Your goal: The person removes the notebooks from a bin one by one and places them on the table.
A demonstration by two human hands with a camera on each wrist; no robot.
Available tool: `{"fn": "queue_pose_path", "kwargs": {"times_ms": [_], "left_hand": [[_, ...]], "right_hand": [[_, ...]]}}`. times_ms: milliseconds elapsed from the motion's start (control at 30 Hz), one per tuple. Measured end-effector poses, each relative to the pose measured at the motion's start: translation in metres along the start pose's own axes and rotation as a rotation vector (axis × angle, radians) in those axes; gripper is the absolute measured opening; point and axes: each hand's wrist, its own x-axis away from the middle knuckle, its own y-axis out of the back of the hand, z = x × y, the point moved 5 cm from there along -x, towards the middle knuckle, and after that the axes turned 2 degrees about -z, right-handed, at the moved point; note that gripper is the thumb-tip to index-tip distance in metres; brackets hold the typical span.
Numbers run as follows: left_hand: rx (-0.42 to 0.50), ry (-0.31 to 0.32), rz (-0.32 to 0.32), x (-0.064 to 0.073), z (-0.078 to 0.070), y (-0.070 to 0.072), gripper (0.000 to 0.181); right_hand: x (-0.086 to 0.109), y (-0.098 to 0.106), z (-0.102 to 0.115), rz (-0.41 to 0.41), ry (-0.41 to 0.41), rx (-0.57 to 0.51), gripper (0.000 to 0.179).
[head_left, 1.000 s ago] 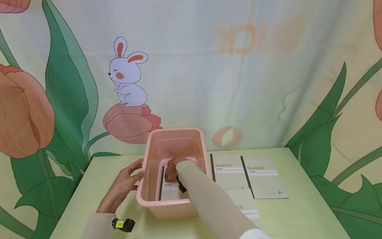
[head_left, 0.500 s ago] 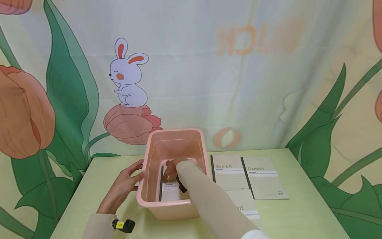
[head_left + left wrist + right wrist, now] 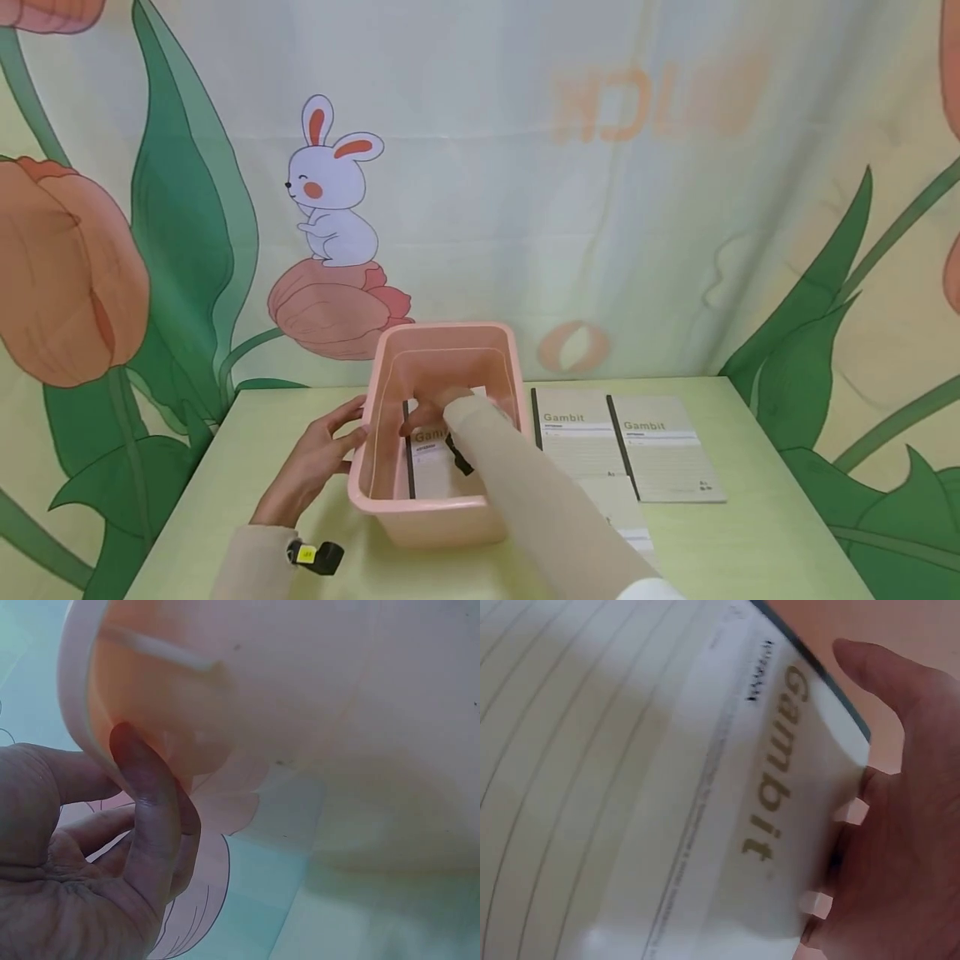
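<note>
A pink plastic bin [image 3: 431, 529] stands on the table with a Gambit notebook [image 3: 435, 479] inside it. The notebook, pale with a dark spine strip, tilts up at its far end. My right hand [image 3: 427, 408] reaches into the bin at that end. In the right wrist view, the right hand's fingers go behind the notebook's [image 3: 652, 750] top edge, so their tips are hidden, and the thumb lies beside the spine. My left hand [image 3: 318, 454] holds the bin's left rim; in the left wrist view its thumb and fingers meet at the bin's wall [image 3: 337, 712].
Right of the bin lie a Gambit notebook [image 3: 573, 433], another notebook [image 3: 663, 450] beside it, and a third notebook [image 3: 618, 508] nearer me, partly behind my right sleeve. A printed curtain [image 3: 480, 167] hangs behind the pale green table [image 3: 750, 550].
The notebook's far end has risen inside the bin with my right hand, and a white corner now shows behind it. My left hand keeps its place on the rim.
</note>
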Motion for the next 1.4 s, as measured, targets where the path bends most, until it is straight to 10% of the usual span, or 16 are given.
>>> {"fn": "queue_pose_path", "kwargs": {"times_ms": [133,267,900,1400], "left_hand": [[-0.006,0.013,-0.001,0.000,0.001,0.001,0.060],[-0.005,0.020,0.001,0.000,0.004,0.001,0.060],[-0.013,0.030,-0.007,-0.003,0.006,0.004,0.060],[0.004,0.011,0.001,-0.002,0.000,-0.001,0.059]], "right_hand": [[-0.005,-0.038,-0.044,-0.040,-0.477,-0.015,0.039],[0.000,-0.041,-0.054,-0.057,-0.697,-0.039,0.062],[0.018,0.100,0.020,-0.279,-0.588,0.184,0.062],[0.113,0.192,0.047,-0.566,-0.523,0.246,0.047]]}}
